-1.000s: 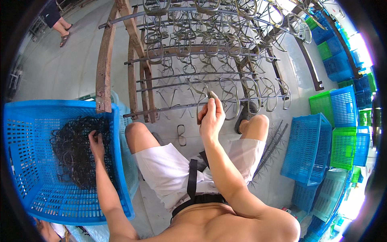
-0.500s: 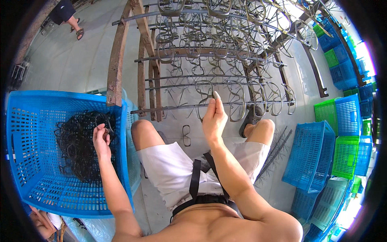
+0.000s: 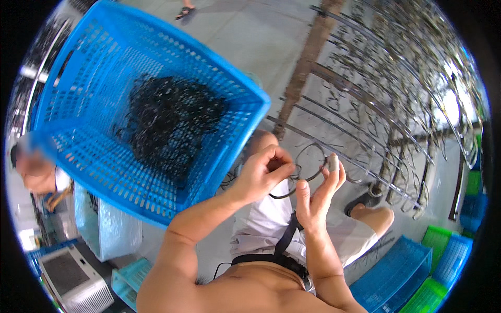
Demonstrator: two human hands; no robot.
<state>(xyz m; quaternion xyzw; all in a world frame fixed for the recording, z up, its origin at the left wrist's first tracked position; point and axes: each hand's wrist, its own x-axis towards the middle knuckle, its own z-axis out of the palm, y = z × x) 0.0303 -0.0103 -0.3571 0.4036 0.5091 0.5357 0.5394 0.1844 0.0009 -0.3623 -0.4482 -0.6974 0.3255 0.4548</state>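
Note:
A thin dark eyeglass frame [image 3: 323,174] is between my hands, above my lap. My left hand [image 3: 262,175] has its fingers curled in a pinch at the near side of the frame; the exact grip is partly hidden. My right hand [image 3: 317,201] is spread, thumb apart from the fingers, with a pale cover [image 3: 333,163] on one fingertip. That fingertip is beside the frame's far edge and seems to touch it. On my left, a large blue perforated basket [image 3: 229,68] contains a tangled heap of dark eyeglass frames [image 3: 169,122].
A rack with brown uprights [image 3: 308,60] and metal rods stands ahead to the right, hung with many eyeglass frames [image 3: 396,78]. Blue crates [image 3: 394,268] and green crates [image 3: 425,297] stand at lower right. Another person [image 3: 44,175] is at the left, behind the basket.
The view has swung left, bringing the basket closer to the middle. My left hand has come out of the basket with an eyeglass frame. My right hand has left the rack and spread open.

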